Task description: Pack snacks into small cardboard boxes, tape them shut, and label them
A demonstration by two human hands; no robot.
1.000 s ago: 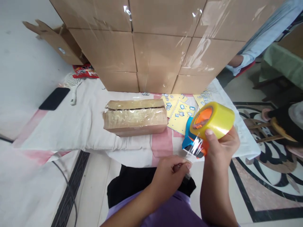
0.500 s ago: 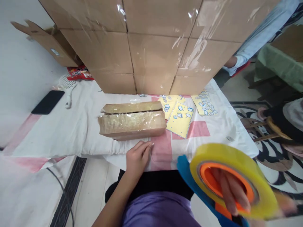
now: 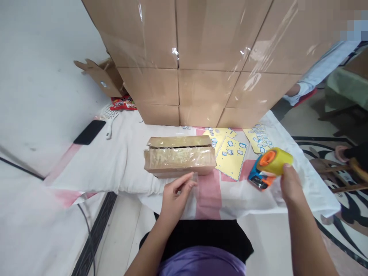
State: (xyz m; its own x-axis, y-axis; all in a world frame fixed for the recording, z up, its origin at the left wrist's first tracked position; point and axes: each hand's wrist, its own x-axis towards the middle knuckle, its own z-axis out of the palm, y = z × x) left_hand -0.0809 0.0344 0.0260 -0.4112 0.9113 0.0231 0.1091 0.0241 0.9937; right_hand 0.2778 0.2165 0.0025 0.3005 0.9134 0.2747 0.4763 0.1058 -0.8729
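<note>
**Strip off the cloth, carton square**

Biggest first: the stack of boxes (image 3: 209,50) stands at the back of the desk (image 3: 126,153), so I'd best work on the near side & not nudge it. The carton (image 3: 179,157) sits in front of the stack, approx. mid-desk, just beyond my L hand (image 3: 176,191); a dark slit runs lengthwise along its top, & there's shiny clear tape on it. Best to press that slit flat w/ fingertips b/c tape over a gap prob. wrinkles.

Tape dispenser (image 3: 277,159), yellow roll, is at the R end, by my R hand (image 3: 291,184). Thumb's against the roll, other fingers hidden, so can't tell if I've a firm grip. I'd park it w/ the cutter turned away from my wrist, clear of the yellow sheets (image 3: 232,157).

Smallest: the clear strip (image 3: 196,179), pinched b/w L thumb & index. Hold it by the very end, min. contact, so it won't curl onto itself or grab cloth; smooth outward from the middle.
</note>
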